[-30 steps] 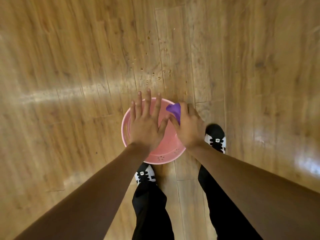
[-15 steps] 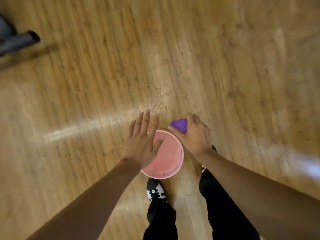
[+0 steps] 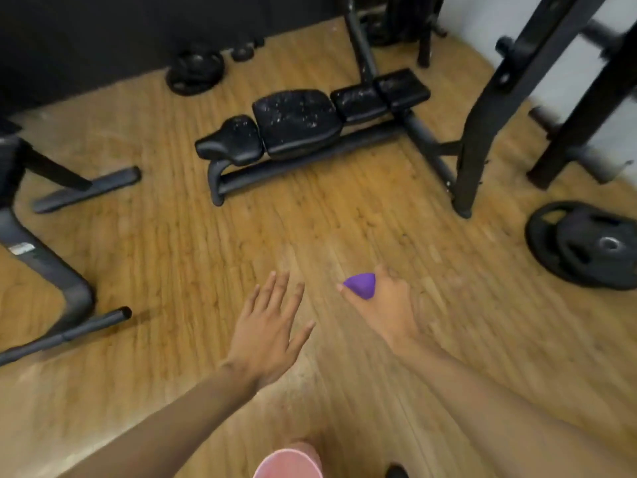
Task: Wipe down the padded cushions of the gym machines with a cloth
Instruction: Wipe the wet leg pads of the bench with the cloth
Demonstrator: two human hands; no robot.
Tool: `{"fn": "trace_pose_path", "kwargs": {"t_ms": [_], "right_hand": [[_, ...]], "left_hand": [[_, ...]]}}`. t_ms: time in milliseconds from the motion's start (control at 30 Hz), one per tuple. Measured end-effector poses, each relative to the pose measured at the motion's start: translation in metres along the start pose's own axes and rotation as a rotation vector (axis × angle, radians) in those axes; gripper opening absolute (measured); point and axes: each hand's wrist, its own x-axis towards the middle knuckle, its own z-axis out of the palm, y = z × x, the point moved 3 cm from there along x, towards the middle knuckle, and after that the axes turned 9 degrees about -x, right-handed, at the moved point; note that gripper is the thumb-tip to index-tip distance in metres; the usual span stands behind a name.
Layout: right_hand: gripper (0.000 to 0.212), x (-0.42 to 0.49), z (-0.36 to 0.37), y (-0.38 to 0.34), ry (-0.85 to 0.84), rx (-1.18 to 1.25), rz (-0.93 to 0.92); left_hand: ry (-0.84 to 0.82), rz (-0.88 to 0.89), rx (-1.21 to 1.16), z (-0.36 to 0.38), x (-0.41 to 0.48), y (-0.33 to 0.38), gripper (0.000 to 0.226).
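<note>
Right hand (image 3: 386, 305) grips seemingly balled purple cloth (image 3: 362, 285).

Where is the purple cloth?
In the head view, the purple cloth is bunched in the right hand, beside the open left hand, over the floor.

Purple cloth (image 3: 360, 285) bunched in right hand (image 3: 387, 307), speckled black cushions (image 3: 296, 120) ahead

No legible text from my view. I note one pale sticker (image 3: 21, 249) on the grey machine leg (image 3: 41, 267) at far left; it is too blurred to read. The weight plate (image 3: 586, 243) at right shows no markings I can make out. No brands, numbers or signs readable anywhere else.
</note>
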Motion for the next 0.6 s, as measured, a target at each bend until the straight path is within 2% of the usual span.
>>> {"fn": "trace_pose_path", "kwargs": {"t_ms": [100, 267, 467, 600], "right_hand": [[0.071, 0.067, -0.069, -0.026, 0.102, -0.020, -0.033], [0.068, 0.172, -0.147, -0.080, 0.191, -0.105, -0.030], [0.065, 0.300, -0.147, -0.138, 0.167, -0.146, -0.018], [0.064, 0.369, -0.144, -0.157, 0.153, -0.114, 0.065]], "left_hand": [[0.050, 0.095, 0.058, -0.062, 0.059, -0.006, 0.076], [0.132, 0.054, 0.004, -0.144, 0.164, -0.037, 0.081], [0.097, 0.076, -0.084, -0.191, 0.323, -0.086, 0.085], [0.044, 0.180, 0.002, -0.218, 0.415, -0.110, 0.080]]}}
